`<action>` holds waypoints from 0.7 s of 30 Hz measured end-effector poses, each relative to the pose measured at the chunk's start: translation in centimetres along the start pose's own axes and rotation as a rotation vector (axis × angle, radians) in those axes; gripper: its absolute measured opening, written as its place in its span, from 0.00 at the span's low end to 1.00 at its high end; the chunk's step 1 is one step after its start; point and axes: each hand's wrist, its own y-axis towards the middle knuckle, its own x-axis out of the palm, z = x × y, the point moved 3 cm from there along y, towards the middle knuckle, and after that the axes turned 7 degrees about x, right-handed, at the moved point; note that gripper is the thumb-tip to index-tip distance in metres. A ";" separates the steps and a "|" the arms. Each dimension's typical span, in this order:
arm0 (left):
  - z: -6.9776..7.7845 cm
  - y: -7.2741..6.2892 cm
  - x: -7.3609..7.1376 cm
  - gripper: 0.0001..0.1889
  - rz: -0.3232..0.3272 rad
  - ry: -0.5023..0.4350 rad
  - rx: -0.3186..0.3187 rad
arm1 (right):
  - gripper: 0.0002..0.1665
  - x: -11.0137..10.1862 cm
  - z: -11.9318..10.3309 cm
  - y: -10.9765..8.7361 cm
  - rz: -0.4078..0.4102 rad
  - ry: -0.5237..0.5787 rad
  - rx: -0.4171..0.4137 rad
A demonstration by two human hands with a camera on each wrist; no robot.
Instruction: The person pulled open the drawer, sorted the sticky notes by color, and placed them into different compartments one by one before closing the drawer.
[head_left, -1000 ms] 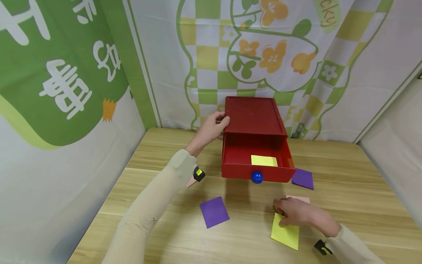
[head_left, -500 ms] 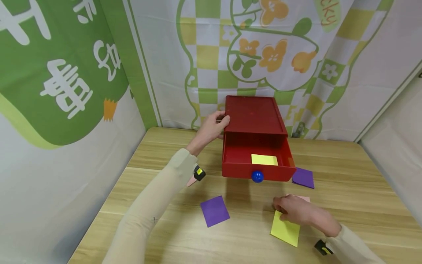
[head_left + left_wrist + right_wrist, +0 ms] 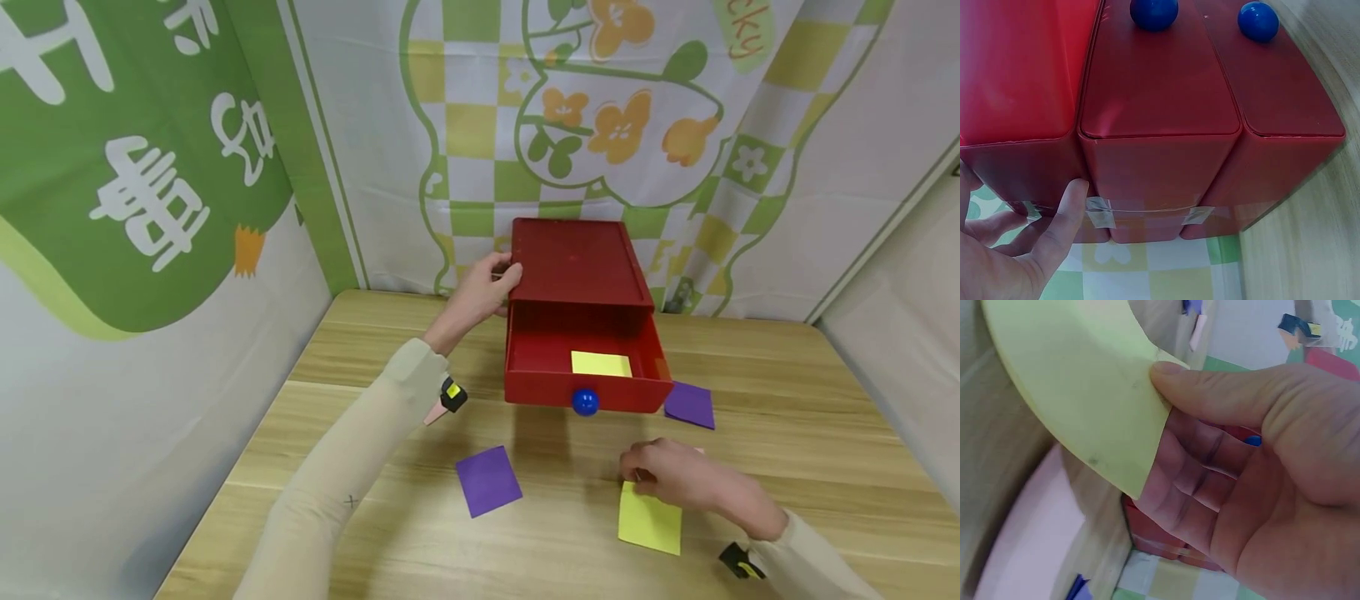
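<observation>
A: Where's the sheet being handled?

B: The yellow paper square (image 3: pixel 651 521) is at the front right, in the right hand (image 3: pixel 678 475). That grip pinches its far edge, thumb on one face and fingers on the other. I can't tell whether the near edge touches the wood-grain surface (image 3: pixel 562 550).

A: Anything beside it?

B: A pale pink paper sheet (image 3: pixel 1035 525) lies just beside it, mostly hidden by the hand from above. A purple paper square (image 3: pixel 489 482) lies well to the left, and a second purple sheet (image 3: pixel 692 405) sits by the drawer's right front corner.

A: And the left hand (image 3: pixel 477 287)?

B: Its grip holds the left side of the red plastic drawer stack (image 3: pixel 573 262), thumb at the top edge. The top drawer, with a round blue knob (image 3: pixel 585 402), is pulled out, and a pale yellow paper piece (image 3: pixel 602 363) lies inside.
</observation>
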 end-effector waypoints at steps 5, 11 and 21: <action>-0.1 0.1 0.0 0.29 -0.003 -0.007 0.000 | 0.15 -0.9 -0.6 -0.3 -0.009 0.032 -0.043; -0.1 0.1 0.0 0.30 -0.011 -0.003 0.001 | 0.14 -2.1 -1.3 -0.5 -0.032 0.052 -0.092; -0.1 0.0 -0.1 0.30 -0.006 0.003 0.007 | 0.14 -3.9 -2.7 -1.0 0.023 0.014 -0.139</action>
